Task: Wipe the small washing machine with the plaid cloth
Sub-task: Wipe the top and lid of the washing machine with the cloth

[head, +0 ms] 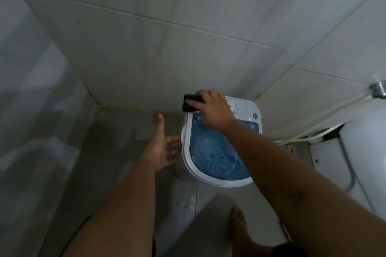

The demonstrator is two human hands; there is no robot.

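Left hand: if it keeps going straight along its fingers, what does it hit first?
Probably the white side of the washing machine: the left hand is open, fingertips pointing at it and nearly touching, though depth is unclear.

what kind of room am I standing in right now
Most likely a small bathroom or wash area: tiled walls meet in a corner, a small washing machine stands on the bare floor, and a hose runs along the right wall.

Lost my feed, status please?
Right hand on dark object atop washing machine. Left hand open beside it. Plaid cloth not visible.
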